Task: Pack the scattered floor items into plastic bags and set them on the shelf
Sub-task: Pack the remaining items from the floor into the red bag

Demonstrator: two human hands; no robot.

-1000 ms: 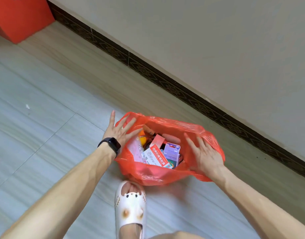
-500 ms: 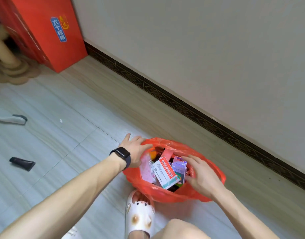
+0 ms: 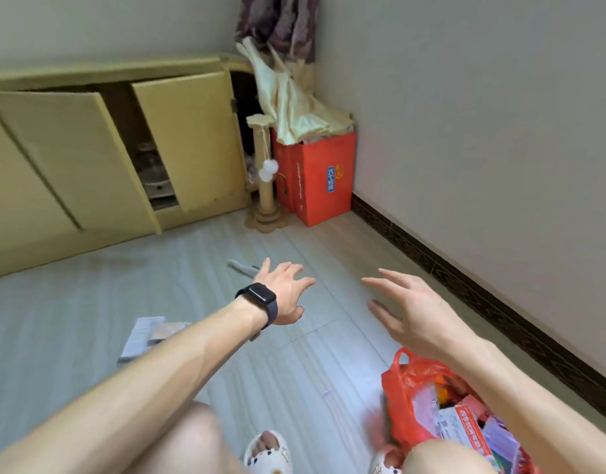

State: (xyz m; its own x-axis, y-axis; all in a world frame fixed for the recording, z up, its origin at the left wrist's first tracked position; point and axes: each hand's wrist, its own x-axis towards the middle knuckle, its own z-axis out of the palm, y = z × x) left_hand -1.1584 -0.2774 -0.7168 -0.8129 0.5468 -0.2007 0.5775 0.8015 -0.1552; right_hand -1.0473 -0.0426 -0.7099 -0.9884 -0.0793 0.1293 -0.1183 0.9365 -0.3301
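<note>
- Sitting at five o'clock, my red plastic bag (image 3: 401, 388) is on the floor, mouth open and part-filled with boxes (image 3: 464, 427), not yet shelved.
- My left hand (image 3: 284, 295) and right hand (image 3: 407, 313) are spread and released, grasping nothing.
- Unpacked on the floor: flat packets (image 3: 147, 336) at eight o'clock and a grey item (image 3: 240, 266) near eleven.
</note>
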